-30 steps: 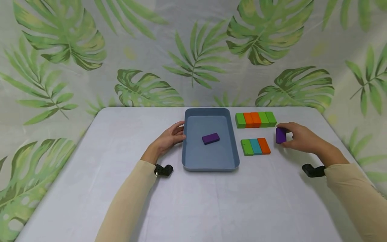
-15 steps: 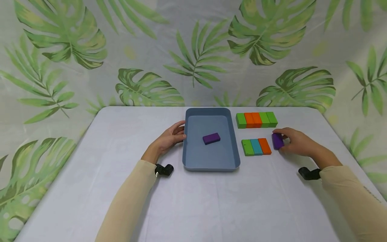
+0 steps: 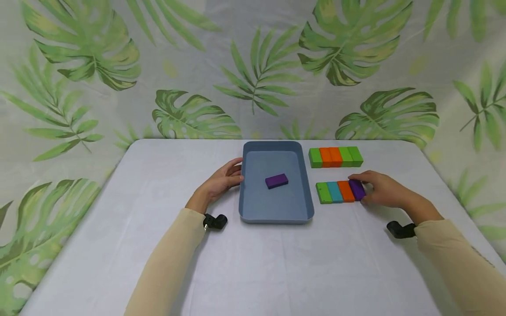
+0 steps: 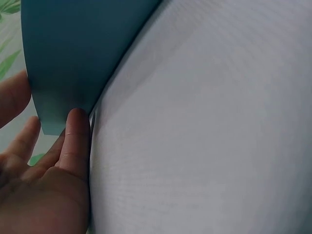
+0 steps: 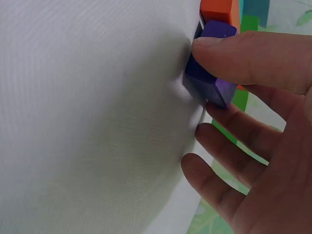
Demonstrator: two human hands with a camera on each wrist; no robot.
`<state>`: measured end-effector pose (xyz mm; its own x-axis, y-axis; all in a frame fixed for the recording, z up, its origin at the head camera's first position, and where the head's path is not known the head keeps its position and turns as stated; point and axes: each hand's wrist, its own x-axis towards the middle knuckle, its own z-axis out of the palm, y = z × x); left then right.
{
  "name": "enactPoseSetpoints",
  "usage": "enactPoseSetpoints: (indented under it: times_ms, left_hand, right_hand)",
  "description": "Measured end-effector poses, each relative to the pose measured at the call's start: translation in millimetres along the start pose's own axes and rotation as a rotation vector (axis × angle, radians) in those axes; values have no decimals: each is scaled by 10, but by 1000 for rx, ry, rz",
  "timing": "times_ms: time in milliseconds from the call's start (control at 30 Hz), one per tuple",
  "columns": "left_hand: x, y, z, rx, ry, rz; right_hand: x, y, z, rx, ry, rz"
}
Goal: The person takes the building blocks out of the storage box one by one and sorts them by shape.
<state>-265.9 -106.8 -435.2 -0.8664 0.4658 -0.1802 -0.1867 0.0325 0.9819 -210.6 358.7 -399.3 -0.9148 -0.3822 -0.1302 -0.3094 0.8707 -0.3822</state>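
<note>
My right hand (image 3: 365, 191) pinches a purple block (image 3: 357, 189) and holds it on the table against the orange block (image 3: 346, 191) at the right end of the near row, beside teal (image 3: 334, 192) and green (image 3: 323, 192) blocks. In the right wrist view my thumb (image 5: 243, 58) lies over the purple block (image 5: 207, 80) with the other fingers below it. My left hand (image 3: 227, 175) rests with straight fingers against the left wall of the blue tray (image 3: 272, 144). Its fingers (image 4: 75, 141) touch the tray wall (image 4: 73, 48). A second purple block (image 3: 276, 180) lies in the tray.
A far row of green and orange blocks (image 3: 335, 156) lies behind the near row, right of the tray. The white table (image 3: 253, 263) stretches towards me. A leaf-print curtain (image 3: 253, 66) hangs behind the table's far edge.
My right hand has moved left and down with the purple block, from beside the far row to the orange end of the near row. The left hand has stayed put.
</note>
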Motion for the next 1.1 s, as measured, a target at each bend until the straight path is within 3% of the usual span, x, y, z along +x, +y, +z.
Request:
enactPoseSetpoints:
  times_ms: [1100]
  left_hand:
    - [-2, 7, 2, 6, -2, -4]
  right_hand:
    - [28, 2, 37, -56, -18, 2]
